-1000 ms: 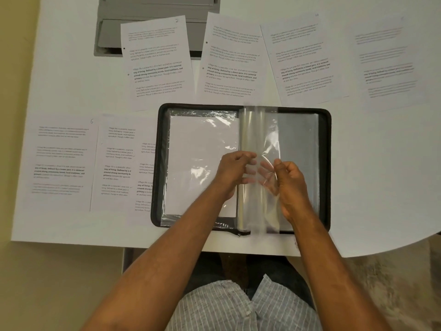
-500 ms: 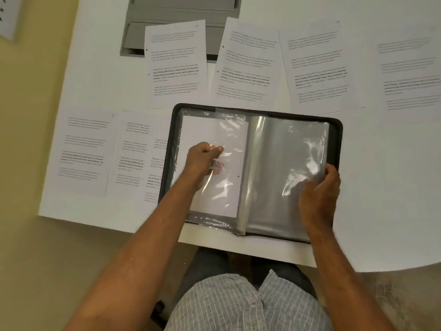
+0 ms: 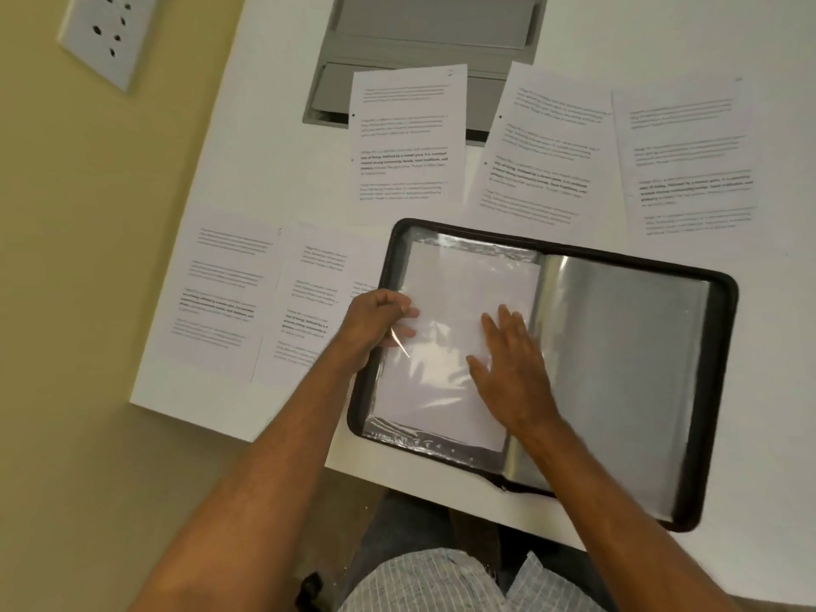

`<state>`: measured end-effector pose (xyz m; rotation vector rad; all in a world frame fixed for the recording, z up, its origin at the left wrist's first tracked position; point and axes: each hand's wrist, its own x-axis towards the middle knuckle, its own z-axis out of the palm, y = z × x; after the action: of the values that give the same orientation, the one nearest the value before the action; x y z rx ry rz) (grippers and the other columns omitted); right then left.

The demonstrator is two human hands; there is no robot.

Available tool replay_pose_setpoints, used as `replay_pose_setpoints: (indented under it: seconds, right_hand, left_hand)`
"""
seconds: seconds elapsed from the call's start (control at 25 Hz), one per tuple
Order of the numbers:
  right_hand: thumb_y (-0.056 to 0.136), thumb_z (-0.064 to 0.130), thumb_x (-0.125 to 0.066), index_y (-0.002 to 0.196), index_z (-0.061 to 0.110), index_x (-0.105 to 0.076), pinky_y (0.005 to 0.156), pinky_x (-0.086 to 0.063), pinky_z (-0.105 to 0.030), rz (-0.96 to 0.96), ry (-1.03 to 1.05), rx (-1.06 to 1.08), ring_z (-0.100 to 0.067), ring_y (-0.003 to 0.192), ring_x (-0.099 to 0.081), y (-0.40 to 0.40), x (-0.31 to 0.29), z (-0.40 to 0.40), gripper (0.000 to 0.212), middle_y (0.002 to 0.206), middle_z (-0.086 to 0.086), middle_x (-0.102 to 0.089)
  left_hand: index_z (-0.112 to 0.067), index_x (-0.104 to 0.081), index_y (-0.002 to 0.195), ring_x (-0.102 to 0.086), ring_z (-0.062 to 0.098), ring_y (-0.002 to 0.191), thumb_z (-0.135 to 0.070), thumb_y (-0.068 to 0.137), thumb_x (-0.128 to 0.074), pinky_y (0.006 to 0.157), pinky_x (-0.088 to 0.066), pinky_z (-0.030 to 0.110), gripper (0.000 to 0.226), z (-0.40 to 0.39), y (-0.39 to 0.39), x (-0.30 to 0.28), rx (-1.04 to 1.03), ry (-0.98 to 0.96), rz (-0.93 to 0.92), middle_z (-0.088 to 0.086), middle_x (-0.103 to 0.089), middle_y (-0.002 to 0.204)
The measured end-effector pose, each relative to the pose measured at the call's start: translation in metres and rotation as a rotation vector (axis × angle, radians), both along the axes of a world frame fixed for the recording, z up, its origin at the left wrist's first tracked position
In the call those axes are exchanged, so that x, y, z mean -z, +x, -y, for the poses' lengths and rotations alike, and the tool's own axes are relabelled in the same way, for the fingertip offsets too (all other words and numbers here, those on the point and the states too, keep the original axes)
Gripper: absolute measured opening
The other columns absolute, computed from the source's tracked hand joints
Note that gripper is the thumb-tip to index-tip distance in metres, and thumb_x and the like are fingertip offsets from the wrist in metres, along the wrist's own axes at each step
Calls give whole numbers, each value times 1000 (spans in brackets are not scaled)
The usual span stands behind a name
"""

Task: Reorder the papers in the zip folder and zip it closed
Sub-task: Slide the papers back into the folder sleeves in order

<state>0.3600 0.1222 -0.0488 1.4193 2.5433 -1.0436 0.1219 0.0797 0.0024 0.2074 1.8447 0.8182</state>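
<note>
The black zip folder (image 3: pixel 724 390) lies open on the white table, its clear plastic sleeves spread to both sides. A blank white sheet (image 3: pixel 459 293) sits in the left-hand sleeve. My left hand (image 3: pixel 379 322) pinches the outer edge of that clear sleeve (image 3: pixel 419 390) at the folder's left side. My right hand (image 3: pixel 512 368) rests flat, fingers apart, on the same sleeve near the spine. The right-hand sleeves (image 3: pixel 627 368) look grey and hold no visible paper. Printed pages lie loose around the folder: two at its left (image 3: pixel 229 293), three behind it (image 3: pixel 406 134).
A grey closed laptop or case (image 3: pixel 424 37) sits at the table's far edge, partly under two pages. The table's (image 3: pixel 282 170) left edge runs diagonally beside a yellow wall carrying a white socket plate (image 3: pixel 106 33). The folder's near corner overhangs the front edge above my lap.
The standing sleeves were laid down. My left hand went to the left sleeve's outer edge; my right hand crossed from the folder's right side onto the left page. The view shifted left.
</note>
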Motion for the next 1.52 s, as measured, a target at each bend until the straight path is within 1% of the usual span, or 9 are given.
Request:
replay_pose_setpoints:
  seconds: [0.2,0.32,0.44,0.52,0.72,0.84,1.04,1.28,1.52]
  right_hand:
    - [104,37,-54,158,26,-38,129,-9,-47,46,95,-69,-25,160,-4,-38,17,9,58,172,-3,-18]
    - [103,24,-60,138,21,-63,124,-27,-40,-109,65,11,-24,148,-39,-59,10,-10,34,153,-3,-52]
    - [103,20,-58,122,23,-69,101,-52,-32,-242,-79,234,-11,111,-63,-97,-15,-60,22,122,4,-69]
    - [102,20,-59,117,23,-71,90,-55,-26,-317,-105,363,-2,99,-64,-126,-26,-98,19,111,10,-69]
    - [100,21,-64,120,22,-67,92,-54,-19,-450,-116,629,-2,102,-64,-189,-28,-181,21,112,12,-69]
    - [96,26,-70,131,19,-57,95,-50,-25,-400,-223,732,-10,113,-60,-214,-17,-211,38,125,8,-61]
    - [88,33,-80,133,15,-51,86,-49,-29,-272,-299,765,-16,107,-59,-238,-7,-231,57,120,1,-59]
    - [92,20,-77,101,12,-72,82,-64,-43,-423,-504,722,-26,96,-76,-247,-12,-242,12,99,-2,-79]
    - [99,18,-67,111,13,-70,82,-64,-40,-662,-587,756,-19,94,-77,-237,-46,-247,13,103,-2,-80]
  left_hand:
    - [-10,-70,113,-76,34,82,-23,99,-65,59,-58,31,19,-25,-26,16,2,53,22,5,-79,98]
    - [-13,-72,102,-75,35,74,-24,97,-68,62,-62,38,13,-43,-31,25,10,85,3,6,-79,89]
    - [-13,-73,95,-75,31,67,-24,96,-69,64,-62,42,11,-50,-37,35,76,89,-46,4,-78,81]
    - [-12,-72,95,-75,28,64,-22,98,-67,63,-63,42,12,-50,-40,41,92,91,-64,3,-77,78]
    - [-10,-73,100,-72,16,60,-21,99,-66,63,-64,37,13,-50,-47,50,87,78,-25,2,-77,81]
    - [-9,-73,101,-73,19,61,-21,99,-66,62,-64,37,13,-51,-49,55,95,75,-16,3,-77,82]
    - [-11,-73,99,-72,17,59,-21,99,-66,66,-65,39,12,-50,-51,60,93,88,4,1,-77,80]
    - [-8,-72,101,-73,18,60,-21,100,-66,63,-63,30,14,-51,-51,56,77,85,41,4,-77,83]
    - [-7,-72,104,-76,24,70,-21,99,-66,67,-64,35,15,-49,-51,52,53,79,80,5,-78,87]
